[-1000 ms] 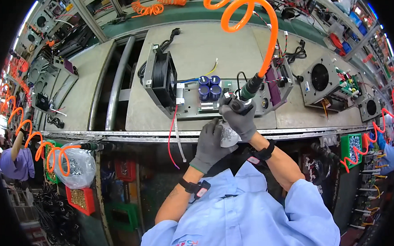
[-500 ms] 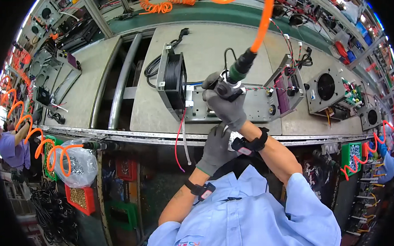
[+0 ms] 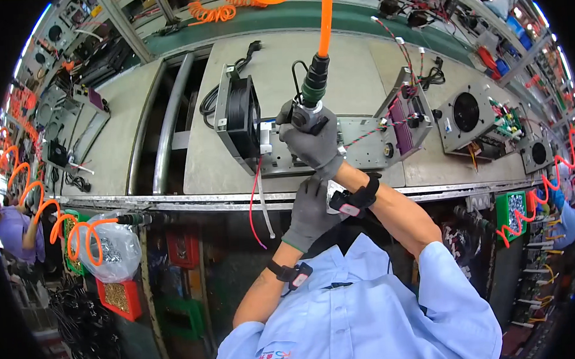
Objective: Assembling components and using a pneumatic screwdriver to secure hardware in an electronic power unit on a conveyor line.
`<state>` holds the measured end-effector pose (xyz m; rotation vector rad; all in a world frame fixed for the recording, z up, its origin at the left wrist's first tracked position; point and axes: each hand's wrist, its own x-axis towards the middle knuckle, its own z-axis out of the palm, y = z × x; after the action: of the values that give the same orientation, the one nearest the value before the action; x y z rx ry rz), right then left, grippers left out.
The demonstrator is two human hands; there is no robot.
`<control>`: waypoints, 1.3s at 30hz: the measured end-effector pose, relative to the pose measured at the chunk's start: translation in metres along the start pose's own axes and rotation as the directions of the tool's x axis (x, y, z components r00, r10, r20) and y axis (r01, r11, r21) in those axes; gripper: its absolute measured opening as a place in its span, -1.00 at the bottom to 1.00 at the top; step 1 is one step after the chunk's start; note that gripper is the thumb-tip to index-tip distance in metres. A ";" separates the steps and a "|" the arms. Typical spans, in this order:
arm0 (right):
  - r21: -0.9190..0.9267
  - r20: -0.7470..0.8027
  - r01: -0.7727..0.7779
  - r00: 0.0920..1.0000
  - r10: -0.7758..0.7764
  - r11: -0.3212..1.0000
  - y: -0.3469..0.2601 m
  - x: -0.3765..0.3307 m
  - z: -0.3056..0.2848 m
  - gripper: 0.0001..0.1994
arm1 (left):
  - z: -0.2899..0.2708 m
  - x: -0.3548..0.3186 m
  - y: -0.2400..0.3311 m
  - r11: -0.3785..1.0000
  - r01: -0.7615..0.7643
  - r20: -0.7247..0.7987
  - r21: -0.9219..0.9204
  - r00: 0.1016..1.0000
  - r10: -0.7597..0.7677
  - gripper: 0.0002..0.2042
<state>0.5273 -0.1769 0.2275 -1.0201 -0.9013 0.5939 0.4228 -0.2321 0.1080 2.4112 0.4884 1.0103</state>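
My right hand (image 3: 313, 143), in a grey glove, is wrapped round an air screwdriver (image 3: 313, 83) with an orange hose on its top end. The tool stands upright over a metal chassis (image 3: 362, 158) on the bench; its tip is hidden by the hand. A black fan (image 3: 243, 114) in a bracket rises at the chassis's left end, and a purple end panel (image 3: 408, 130) at its right. Below my right wrist, at the bench edge, my gloved left hand (image 3: 310, 212) is closed beside a shiny silvery thing (image 3: 332, 195), too hidden to name.
Another chassis with a fan (image 3: 467, 112) and circuit board stands at the right. A black power cord (image 3: 208, 101) lies behind the bracket. Left of the bench section runs a gap with a metal roller (image 3: 173, 123). Red bin (image 3: 119, 298) and plastic bag (image 3: 113, 251) hang below the edge.
The air screwdriver and my right hand have shifted left along the chassis, toward the fan, and the tool is more upright. My left hand stays near the bench edge.
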 end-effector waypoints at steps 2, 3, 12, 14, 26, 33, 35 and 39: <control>0.024 -0.012 0.039 0.999 -0.039 0.999 -0.001 -0.002 -0.007 -0.85 | -0.002 -0.002 0.000 1.000 0.013 0.033 0.004 0.999 -0.013 -0.25; 0.033 -0.012 0.075 0.997 -0.074 0.997 -0.004 -0.003 -0.014 -0.83 | -0.001 -0.003 0.001 0.999 0.048 0.056 0.014 0.997 -0.048 -0.26; -0.106 -0.036 0.050 0.998 -0.055 0.993 -0.037 -0.054 -0.077 -0.80 | -0.007 -0.002 0.005 0.997 -0.015 0.099 0.070 0.995 0.008 -0.28; -0.286 -0.044 0.007 0.999 -0.020 0.958 -0.037 -0.063 -0.087 -0.85 | -0.009 0.001 0.010 0.996 -0.008 0.124 0.088 0.992 -0.003 -0.24; -0.195 -0.085 -0.077 0.995 0.061 0.978 -0.012 -0.071 -0.080 -0.93 | 0.000 -0.001 0.009 0.997 0.017 0.051 0.081 0.998 -0.021 -0.21; -0.202 -0.062 -0.013 0.998 0.000 0.979 -0.010 -0.059 -0.081 -0.93 | 0.001 0.001 0.004 0.998 0.014 0.051 0.058 0.999 -0.017 -0.19; -0.258 -0.093 -0.001 0.995 -0.024 0.966 0.001 -0.051 -0.091 -0.94 | 0.001 0.000 0.005 0.997 0.038 0.079 0.073 0.996 -0.044 -0.17; -0.112 -0.180 0.044 0.982 -0.064 0.993 -0.037 -0.015 -0.077 -0.92 | -0.001 -0.003 0.003 0.994 0.065 0.077 0.084 0.995 -0.071 -0.20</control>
<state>0.5861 -0.2403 0.2377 -1.1243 -0.8016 0.4021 0.4203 -0.2362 0.1086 2.4780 0.5898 0.8778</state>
